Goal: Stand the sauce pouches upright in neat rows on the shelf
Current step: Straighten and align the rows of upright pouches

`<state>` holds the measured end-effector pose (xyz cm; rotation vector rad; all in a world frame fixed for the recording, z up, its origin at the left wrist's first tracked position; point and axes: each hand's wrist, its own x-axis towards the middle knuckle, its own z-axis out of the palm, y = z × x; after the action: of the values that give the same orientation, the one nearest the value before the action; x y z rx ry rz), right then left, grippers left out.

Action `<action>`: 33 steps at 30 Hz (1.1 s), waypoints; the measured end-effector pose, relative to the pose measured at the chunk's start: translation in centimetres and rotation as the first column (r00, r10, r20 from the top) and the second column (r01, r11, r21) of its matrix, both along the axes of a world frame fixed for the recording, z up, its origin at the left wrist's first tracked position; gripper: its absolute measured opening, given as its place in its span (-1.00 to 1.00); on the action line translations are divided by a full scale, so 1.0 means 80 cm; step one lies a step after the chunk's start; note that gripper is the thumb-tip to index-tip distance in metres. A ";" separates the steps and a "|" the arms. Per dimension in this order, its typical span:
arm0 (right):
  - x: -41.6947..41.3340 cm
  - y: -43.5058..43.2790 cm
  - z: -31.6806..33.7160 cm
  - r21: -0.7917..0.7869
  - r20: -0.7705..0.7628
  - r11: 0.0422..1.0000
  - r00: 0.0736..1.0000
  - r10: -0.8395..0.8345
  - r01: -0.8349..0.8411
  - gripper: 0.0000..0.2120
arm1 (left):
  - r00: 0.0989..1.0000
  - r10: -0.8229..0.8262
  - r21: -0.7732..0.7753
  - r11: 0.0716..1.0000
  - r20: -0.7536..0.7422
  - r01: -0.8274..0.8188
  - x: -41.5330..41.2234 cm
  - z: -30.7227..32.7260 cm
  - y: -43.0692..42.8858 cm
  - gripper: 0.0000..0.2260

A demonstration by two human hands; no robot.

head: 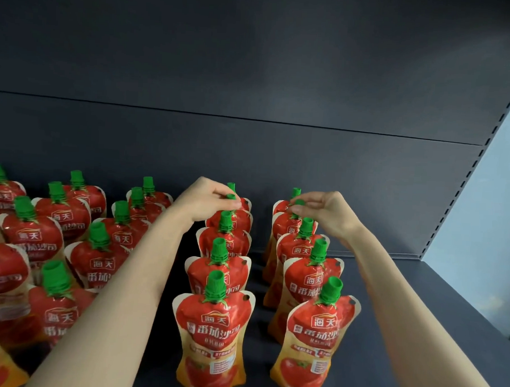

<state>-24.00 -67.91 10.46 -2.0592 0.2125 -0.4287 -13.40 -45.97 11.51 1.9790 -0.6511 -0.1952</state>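
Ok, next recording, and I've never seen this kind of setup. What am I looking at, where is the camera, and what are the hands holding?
There is no machine here. A person works with bare hands, and the single picture comes from a wide-angle camera worn on the head, looking forward and down, so both arms reach away from you. Below them is a dark shelf. On it stand red sauce pouches with green caps, lined up front to back. The left hand pinches the green cap of a pouch near the back of one row. The right hand pinches the cap of a pouch near the back of the next row to the right. The pouches at far left stand less evenly.
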 end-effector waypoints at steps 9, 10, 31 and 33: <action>-0.004 -0.001 0.002 -0.033 -0.007 0.999 0.999 0.033 -0.034 -0.80 | 1.000 -0.010 0.007 1.000 -0.004 0.010 0.001 0.000 0.002 -0.82; -0.004 -0.001 0.002 -0.030 -0.005 0.999 0.999 0.034 -0.034 -0.80 | 1.000 -0.010 0.010 1.000 -0.002 0.010 0.001 -0.001 0.002 -0.82; 0.037 -0.020 0.017 -0.031 -0.078 0.998 0.995 -0.055 0.053 -0.66 | 0.988 0.143 -0.043 0.988 -0.052 -0.145 0.037 0.002 -0.020 -0.68; 0.040 -0.021 0.015 -0.023 -0.093 0.999 0.995 -0.041 0.039 -0.71 | 0.987 0.146 -0.012 0.989 -0.062 -0.147 0.041 0.000 -0.021 -0.70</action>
<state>-20.78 -69.60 11.64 -2.1004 0.3066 -0.3608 -10.15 -47.67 11.52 1.9878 -0.4638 -0.1593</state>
